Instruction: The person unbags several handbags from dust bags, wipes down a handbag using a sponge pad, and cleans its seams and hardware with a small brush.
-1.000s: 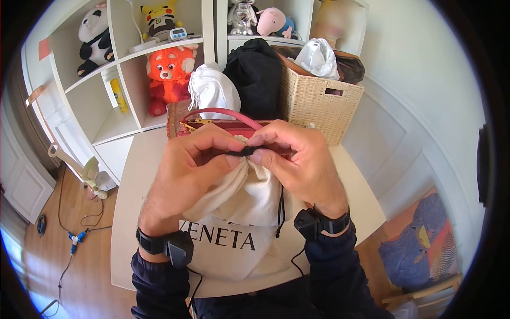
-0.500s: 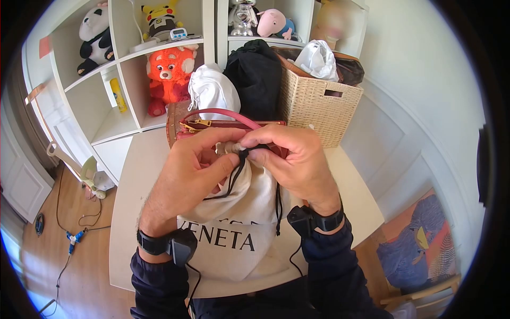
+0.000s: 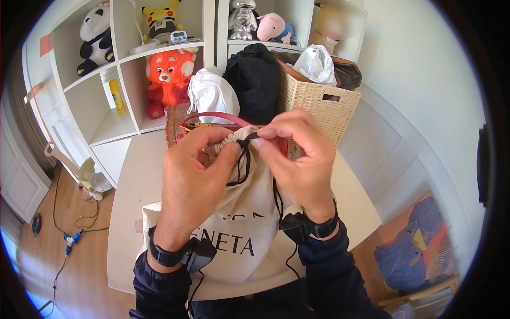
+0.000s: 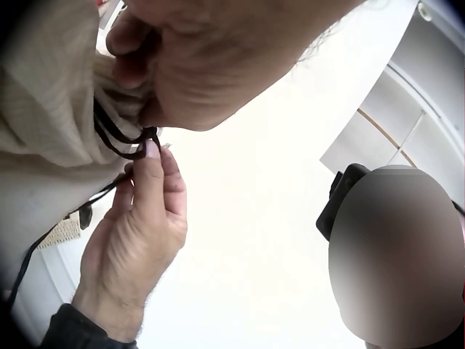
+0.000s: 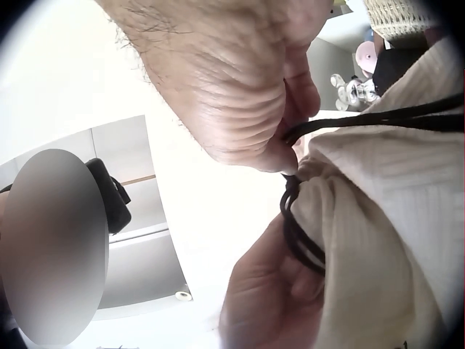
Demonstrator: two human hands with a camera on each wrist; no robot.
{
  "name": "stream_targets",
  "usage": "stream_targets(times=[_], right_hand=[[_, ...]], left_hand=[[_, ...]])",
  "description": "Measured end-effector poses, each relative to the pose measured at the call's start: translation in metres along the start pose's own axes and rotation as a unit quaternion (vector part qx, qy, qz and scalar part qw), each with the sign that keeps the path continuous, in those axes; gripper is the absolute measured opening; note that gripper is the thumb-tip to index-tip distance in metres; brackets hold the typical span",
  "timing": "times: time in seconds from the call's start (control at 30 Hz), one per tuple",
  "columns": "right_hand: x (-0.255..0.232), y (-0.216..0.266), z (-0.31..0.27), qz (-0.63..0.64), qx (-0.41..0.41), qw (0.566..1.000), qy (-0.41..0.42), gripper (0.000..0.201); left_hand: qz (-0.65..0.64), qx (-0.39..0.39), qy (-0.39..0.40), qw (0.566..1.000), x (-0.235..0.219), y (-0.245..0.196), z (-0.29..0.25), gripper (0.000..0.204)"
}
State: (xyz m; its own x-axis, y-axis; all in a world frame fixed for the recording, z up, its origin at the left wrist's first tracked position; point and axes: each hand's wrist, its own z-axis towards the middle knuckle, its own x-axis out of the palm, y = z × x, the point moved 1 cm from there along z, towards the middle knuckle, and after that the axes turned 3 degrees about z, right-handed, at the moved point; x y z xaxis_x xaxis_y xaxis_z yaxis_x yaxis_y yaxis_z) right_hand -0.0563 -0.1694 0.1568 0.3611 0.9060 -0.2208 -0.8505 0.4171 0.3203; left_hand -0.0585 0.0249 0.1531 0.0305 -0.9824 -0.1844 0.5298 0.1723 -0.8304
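Cream drawstring bag [image 3: 249,204] sits on the pale counter [image 3: 353,194], right in front of the person, neck gathered and raised, body slumped below with dark lettering, "ENETA" readable

Black cord [image 5: 378,118] runs round the neck, knotted at the mouth; a loop hangs below the knot, more cord trails down the bag's right side

Left hand [image 3: 194,165]: fingers bunched, thumb and index pinching the gathered neck just beside the knot. Right hand [image 3: 300,154]: thumb and index narrow, pinching the cord on the other side of the knot, remaining fingers curled in. Fingertips of the two hands near each other; both wrist views agree on the grips

Strapped to the wrists: left wrist camera [image 3: 199,255] and right wrist camera [image 3: 294,227], dark sleeves behind them

Just behind the bag: red-and-brown handbag [image 3: 226,115], handle up, partly hidden by the hands. Behind that, white pouch [image 3: 212,98], then black cloth bag [image 3: 252,82], then wicker basket [image 3: 319,109] on the right with a white bundle [image 3: 316,65] on top

White shelf [image 3: 111,127] at the back carries panda plush [image 3: 97,34], red plush [image 3: 169,77], yellow can [image 3: 117,97], silver figure [image 3: 244,20]

Floor, left side: cable with blue connector [image 3: 70,243]
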Motion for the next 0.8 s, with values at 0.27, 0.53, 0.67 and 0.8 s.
stream_targets(times=[0.27,0.53,0.67,0.8], right_hand=[[0.0,0.024,-0.001,-0.002,-0.058,0.998,-0.03,0.019],[0.002,0.021,-0.005,0.007,-0.029,0.997,0.069,0.017],[0.012,-0.003,-0.01,0.02,0.06,0.998,0.019,0.016],[0.011,-0.008,-0.01,0.047,0.062,0.997,0.025,0.014]], left_hand=[[0.035,0.018,-0.059,0.997,0.005,0.005,0.0,0.017],[0.061,0.041,-0.081,0.994,0.006,0.008,0.0,0.02],[0.077,0.035,-0.062,0.994,0.003,0.005,-0.001,0.019],[0.044,0.003,-0.032,0.999,0.001,-0.001,-0.002,0.018]])
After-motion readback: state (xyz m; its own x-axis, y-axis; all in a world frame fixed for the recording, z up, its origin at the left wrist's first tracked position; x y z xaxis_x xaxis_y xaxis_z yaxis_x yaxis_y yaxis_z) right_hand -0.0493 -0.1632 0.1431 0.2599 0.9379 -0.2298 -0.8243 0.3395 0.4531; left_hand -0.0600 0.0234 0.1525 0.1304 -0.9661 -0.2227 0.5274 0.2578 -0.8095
